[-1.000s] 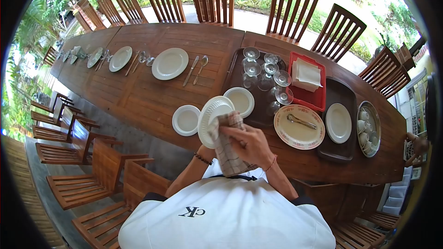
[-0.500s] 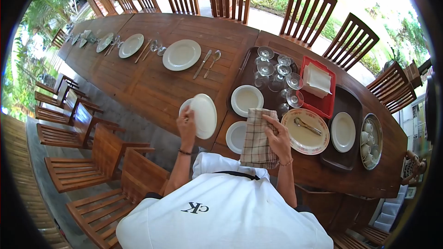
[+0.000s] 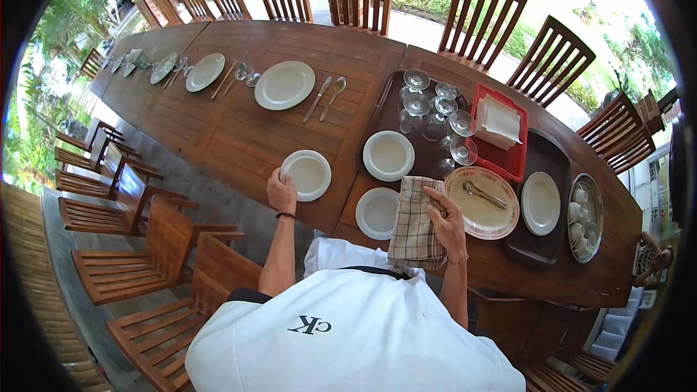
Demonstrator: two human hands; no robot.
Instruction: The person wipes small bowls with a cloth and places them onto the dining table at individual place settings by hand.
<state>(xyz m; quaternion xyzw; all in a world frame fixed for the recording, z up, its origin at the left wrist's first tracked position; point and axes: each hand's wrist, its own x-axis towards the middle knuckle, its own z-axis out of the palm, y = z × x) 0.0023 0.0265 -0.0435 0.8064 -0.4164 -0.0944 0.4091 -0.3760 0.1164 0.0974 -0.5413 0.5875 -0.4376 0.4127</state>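
My left hand (image 3: 282,192) grips the left rim of a small white plate (image 3: 306,176), which lies level at the table's near edge. Whether another plate sits under it I cannot tell. A brown-and-cream checked cloth (image 3: 417,229) hangs folded from my right hand (image 3: 448,223), its fingers closed on the upper corner. Just left of the cloth are two more small white plates, one (image 3: 388,155) on the tray's edge and one (image 3: 377,213) nearer me, partly covered by the cloth. Right of my right hand, an oval patterned platter (image 3: 475,219) bears metal cutlery (image 3: 484,194).
Several stemmed glasses (image 3: 416,104) stand on a dark tray (image 3: 392,94). Beside them is a red basket (image 3: 517,160) with paper napkins (image 3: 499,122). An oval white plate (image 3: 541,203) and a metal tray (image 3: 599,207) of cups lie right. Large plates (image 3: 284,86) line the table leftward.
My left hand has lowered the tilted small plate until it is level, over where another plate showed. My right hand and the cloth have shifted slightly right and down.
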